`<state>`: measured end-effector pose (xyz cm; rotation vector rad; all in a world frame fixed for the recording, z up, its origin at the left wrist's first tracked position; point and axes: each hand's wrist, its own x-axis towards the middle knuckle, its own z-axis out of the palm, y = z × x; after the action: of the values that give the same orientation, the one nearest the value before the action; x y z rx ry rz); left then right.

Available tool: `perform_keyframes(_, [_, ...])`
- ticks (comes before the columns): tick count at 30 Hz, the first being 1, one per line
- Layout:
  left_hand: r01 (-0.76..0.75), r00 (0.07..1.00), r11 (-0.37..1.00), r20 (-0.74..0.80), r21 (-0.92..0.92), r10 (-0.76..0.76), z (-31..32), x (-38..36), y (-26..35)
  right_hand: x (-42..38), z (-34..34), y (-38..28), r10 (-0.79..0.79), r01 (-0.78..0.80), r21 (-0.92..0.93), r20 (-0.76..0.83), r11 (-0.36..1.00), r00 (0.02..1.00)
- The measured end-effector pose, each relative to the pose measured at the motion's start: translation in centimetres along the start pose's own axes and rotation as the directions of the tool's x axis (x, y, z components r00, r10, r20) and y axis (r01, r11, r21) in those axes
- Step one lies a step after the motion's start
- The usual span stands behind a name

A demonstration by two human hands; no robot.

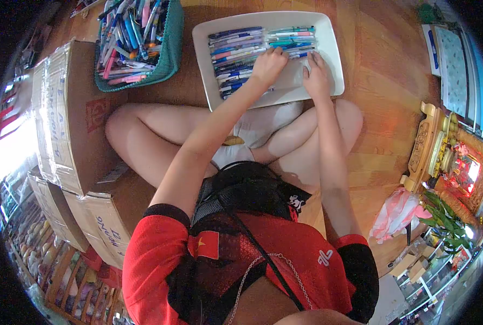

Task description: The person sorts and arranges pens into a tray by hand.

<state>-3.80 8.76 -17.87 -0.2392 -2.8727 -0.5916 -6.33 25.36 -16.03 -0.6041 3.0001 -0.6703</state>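
A white tray (336,65) lies in front of the crossed legs, with pens (236,43) laid side by side in two columns. My left hand (269,64) is over the middle of the tray, its fingers curled at the left end of a pen in the right column. At the right end of that column, my right hand (316,75) has its thumb and forefinger around the tip of a blue pen (300,55). The lower right part of the tray shows its bare white bottom. My left forearm hides some pens in the left column.
A teal basket (175,43) heaped with loose pens stands left of the tray. Cardboard boxes (79,114) are stacked at the left. On the right are a carved wooden stand (419,146), a plastic bag (396,214) and a green plant (445,222).
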Motion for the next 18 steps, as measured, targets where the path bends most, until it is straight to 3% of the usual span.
perform_keyframes(4, [0.003, 0.999, 1.0, -0.037, 0.02, -0.002, 0.0, 0.2, -0.1, 0.5, 0.4, 0.9, -0.046, 0.048, -0.053, 0.045, 0.997, 0.998])
perform_keyframes(10, [0.005, 0.999, 0.998, 0.045, -0.065, -0.002, -0.9, 0.0, 0.8, -0.1, 0.6, 0.6, -0.025, 0.036, -0.178, 0.066, 0.983, 0.998])
perform_keyframes(13, [-0.14, 0.98, 0.989, -0.135, 0.04, 0.144, 1.2, -0.3, 0.8, -0.2, 0.8, 0.3, -0.015, 0.021, -0.216, 0.03, 0.976, 0.999])
perform_keyframes(16, [-0.172, 0.985, 0.979, 0.007, 0.108, 0.172, 2.7, -0.7, 0.4, -0.4, 1.1, 0.5, -0.015, 0.03, -0.227, 0.068, 0.973, 0.998])
perform_keyframes(18, [-0.199, 0.975, 0.97, -0.071, 0.139, 0.21, 3.2, -0.5, 0.3, 0.0, 1.1, 0.6, -0.069, 0.067, -0.247, 0.003, 0.967, 0.998])
